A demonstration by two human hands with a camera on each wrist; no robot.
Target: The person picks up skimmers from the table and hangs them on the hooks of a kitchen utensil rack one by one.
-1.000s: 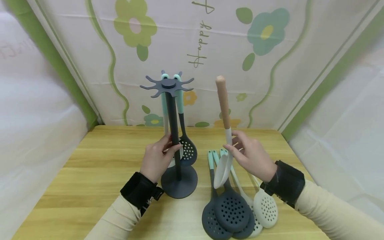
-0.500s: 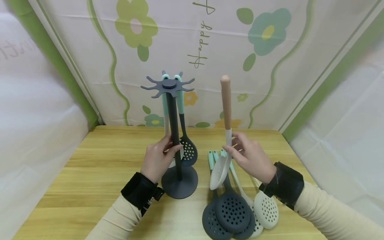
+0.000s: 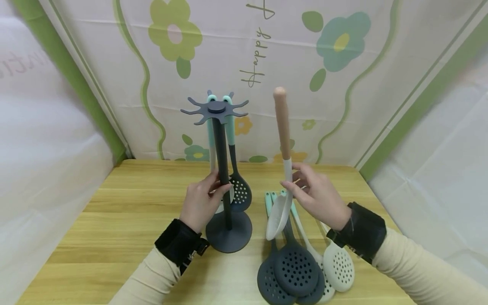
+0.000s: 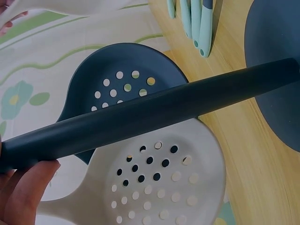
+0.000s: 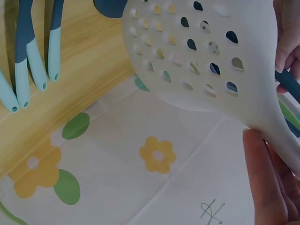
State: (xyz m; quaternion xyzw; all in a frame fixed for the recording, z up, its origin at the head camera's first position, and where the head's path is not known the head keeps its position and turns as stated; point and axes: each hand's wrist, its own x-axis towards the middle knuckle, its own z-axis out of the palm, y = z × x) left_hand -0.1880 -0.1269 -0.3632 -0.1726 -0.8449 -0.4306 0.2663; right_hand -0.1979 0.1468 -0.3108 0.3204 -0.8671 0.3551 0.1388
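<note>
My left hand (image 3: 200,203) grips the upright dark pole of the utensil stand (image 3: 222,156). From hooks on the stand's far side hang a dark skimmer (image 3: 240,195) and a white skimmer (image 4: 159,183), both mint-handled. The white one is mostly hidden behind hand and pole in the head view. My right hand (image 3: 318,195) pinches another white skimmer (image 3: 278,214) by its neck, just above the bowl. Its wood-coloured handle points up and its bowl hangs down, above the table. Teardrop-shaped holes in that bowl (image 5: 187,61) show in the right wrist view.
Several dark and white skimmers lie overlapping on the wooden table (image 3: 141,212) at front right, including a dark one (image 3: 296,269) on top and a white one (image 3: 338,267) at the right. A flowered cloth (image 3: 213,51) hangs behind the table.
The wood-handled skimmer's handle swung right, then tilted back left, and the right hand has moved slightly left. My left hand keeps its hold on the pole.
</note>
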